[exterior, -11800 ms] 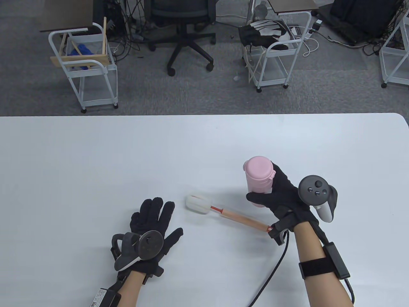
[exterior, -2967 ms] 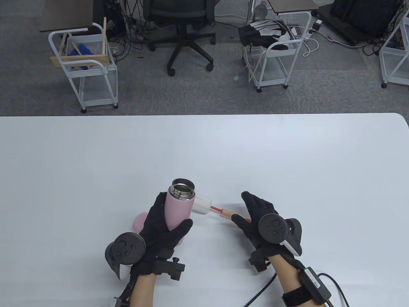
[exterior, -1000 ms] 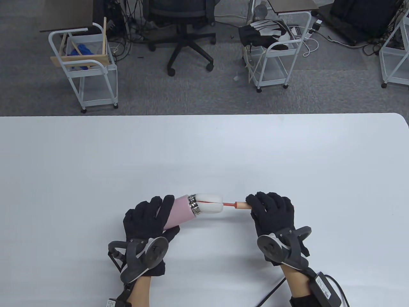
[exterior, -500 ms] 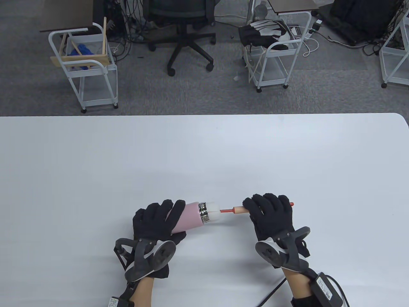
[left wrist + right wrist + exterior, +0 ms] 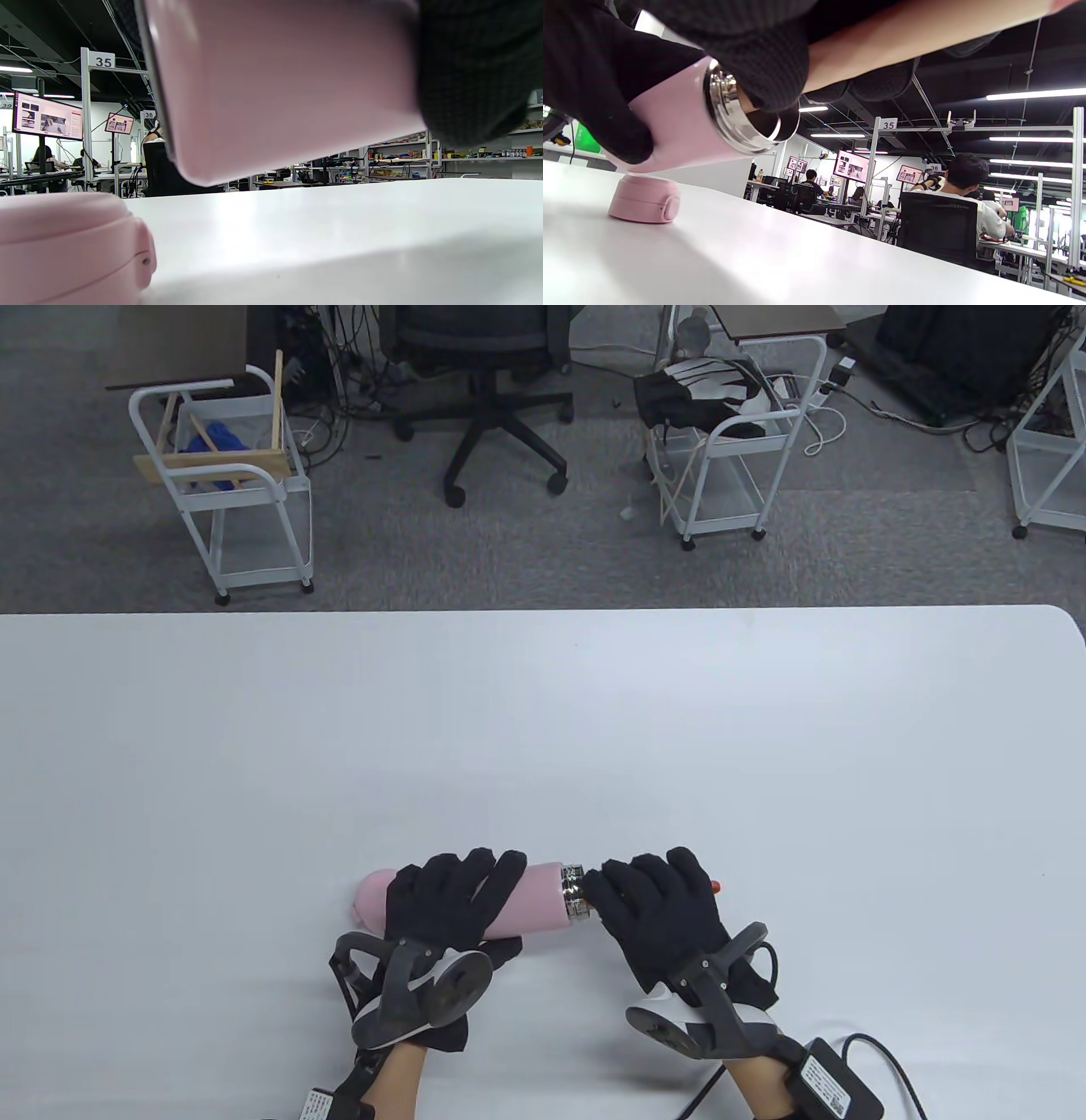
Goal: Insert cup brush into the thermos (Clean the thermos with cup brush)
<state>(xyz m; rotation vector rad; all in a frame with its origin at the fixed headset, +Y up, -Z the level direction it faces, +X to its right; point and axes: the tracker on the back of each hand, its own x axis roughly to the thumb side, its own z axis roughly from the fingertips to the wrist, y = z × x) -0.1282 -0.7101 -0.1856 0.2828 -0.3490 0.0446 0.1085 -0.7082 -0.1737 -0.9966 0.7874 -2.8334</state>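
1. We see the pink thermos [image 5: 533,896] held on its side above the counter [image 5: 543,712], steel mouth toward the right.
2. The cup brush [image 5: 916,46] runs into that mouth; its head is hidden inside.
3. Our left hand [image 5: 450,895] has a closed grip round the thermos body.
4. Our right hand [image 5: 657,903] grips the brush handle at the mouth.
5. The pink lid [image 5: 645,199] rests on the counter below the thermos.

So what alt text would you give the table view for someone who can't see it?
Left hand holds a pink thermos sideways above a white table; right hand at its steel mouth grips a cup brush, only its red end showing.
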